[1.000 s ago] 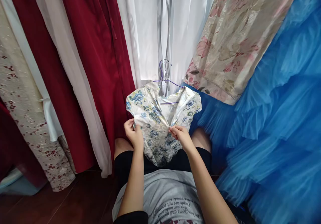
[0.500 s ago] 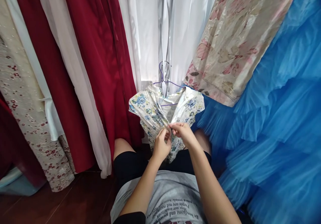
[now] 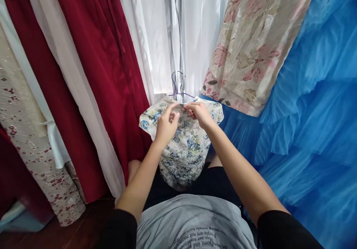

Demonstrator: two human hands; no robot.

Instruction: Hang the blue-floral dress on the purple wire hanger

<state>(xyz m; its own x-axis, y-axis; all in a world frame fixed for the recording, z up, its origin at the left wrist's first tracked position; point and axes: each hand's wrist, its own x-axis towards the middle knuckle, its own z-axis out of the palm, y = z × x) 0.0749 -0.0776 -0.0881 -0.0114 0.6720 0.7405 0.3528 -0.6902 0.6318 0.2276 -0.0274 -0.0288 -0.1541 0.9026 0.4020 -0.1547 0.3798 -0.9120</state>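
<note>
A white blouse with blue and yellow flowers (image 3: pixel 184 154) hangs on a thin purple hanger (image 3: pixel 181 92), in front of my lap. My right hand (image 3: pixel 197 113) pinches the blouse at the neckline, near the middle of the collar. Just left of it, my left hand (image 3: pixel 167 123) is at the other side of the neckline, with thumb and forefinger apart and the other fingers curled. Its forefinger reaches to the collar edge; whether it touches the cloth is hard to see. Both hands cover part of the blouse's shoulders and neck.
Dark red gowns (image 3: pixel 92 55) and a pale pink cloth (image 3: pixel 67 63) hang to the left. Behind the hanger are white drapes (image 3: pixel 195 37) with grey ribbons (image 3: pixel 181 29). A pink-flowered skirt (image 3: pixel 251 55) and blue ruffled tulle (image 3: pixel 312 130) fill the right. A light-blue tub (image 3: pixel 30 221) stands lower left.
Both hands have moved up from the blouse's front to its neckline and slightly apart. The crossed front now lies flatter, and the left fingers have spread from their pinch.
</note>
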